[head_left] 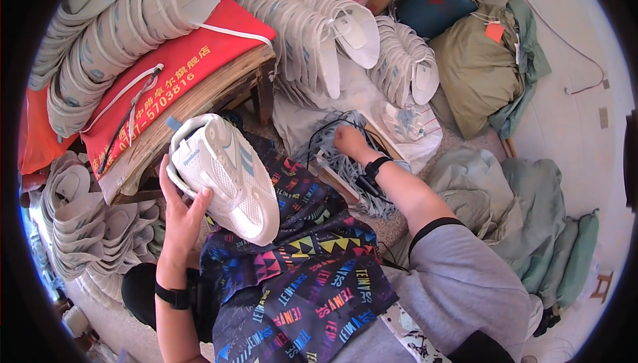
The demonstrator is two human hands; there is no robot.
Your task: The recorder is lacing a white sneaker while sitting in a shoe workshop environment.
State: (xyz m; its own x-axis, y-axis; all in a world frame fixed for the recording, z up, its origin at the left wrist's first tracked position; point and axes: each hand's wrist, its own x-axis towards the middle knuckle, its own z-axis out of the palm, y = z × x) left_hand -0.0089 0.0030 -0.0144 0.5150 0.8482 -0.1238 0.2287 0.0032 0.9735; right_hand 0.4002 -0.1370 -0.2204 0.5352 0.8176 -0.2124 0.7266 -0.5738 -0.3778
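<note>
My left hand (181, 211) grips a white shoe upper (222, 175) with pale blue stripes, holding it tilted over my lap. A dark cloth with bright multicoloured patterns (302, 276) covers my lap under it. My right hand (348, 141) reaches forward into a pile of grey-blue laces (339, 157), its fingers closed among the strands. Whether a lace is pinched there is hidden by the hand. Both wrists wear black bands.
Rows of stacked white shoe uppers (126, 27) lie on a red cloth (179, 70) over a wooden stool, more at the back (312, 30) and lower left (86, 230). Olive and green sacks (478, 70) sit at the right, on a pale floor.
</note>
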